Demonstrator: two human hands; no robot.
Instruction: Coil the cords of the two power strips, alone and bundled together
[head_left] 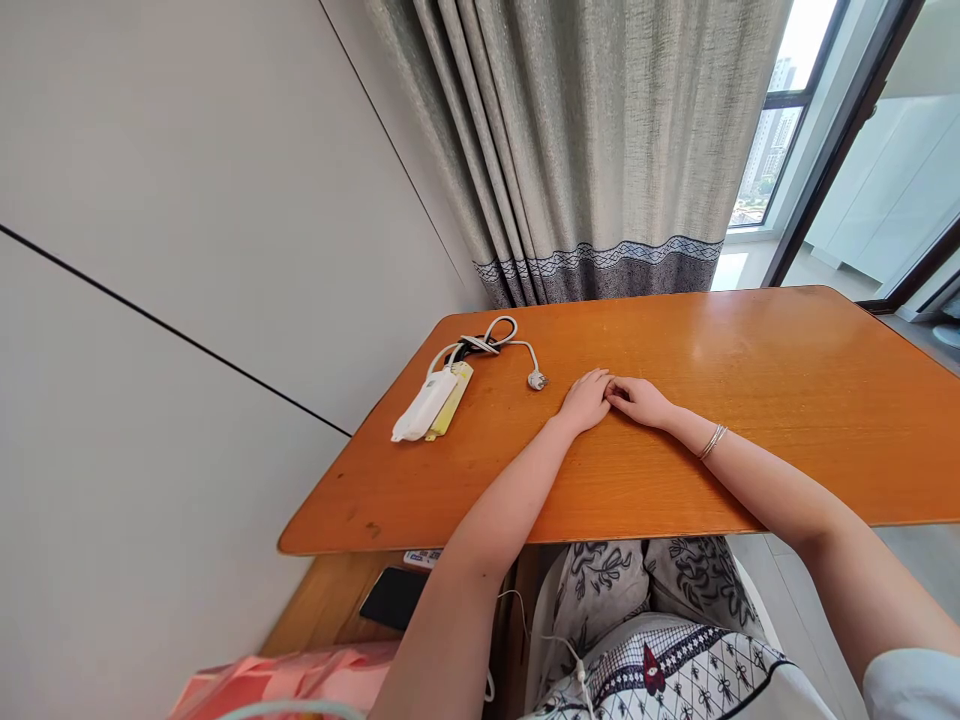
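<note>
My left hand (587, 400) lies flat on the orange-brown wooden table (750, 370), fingers stretched out and nothing held. Touching its fingertips is my right hand (642, 401), with its fingers curled in toward the thumb and no object visible in them. A thin silver bangle (713, 441) circles my right wrist. Nearest to my left hand is a plug (537, 380) on a pale cord. That cord loops back toward a white power strip (425, 405), which rests against a yellowish one (451, 402). Beside the loops, a dark cord (472, 346) lies bundled.
A pale wall (187, 250) borders the table's left side, and a grey curtain (622, 130) hangs behind it. Below the near edge, a black phone (393, 597) lies on a lower wooden surface by a pink bag (315, 677). A glass door (847, 150) stands at right.
</note>
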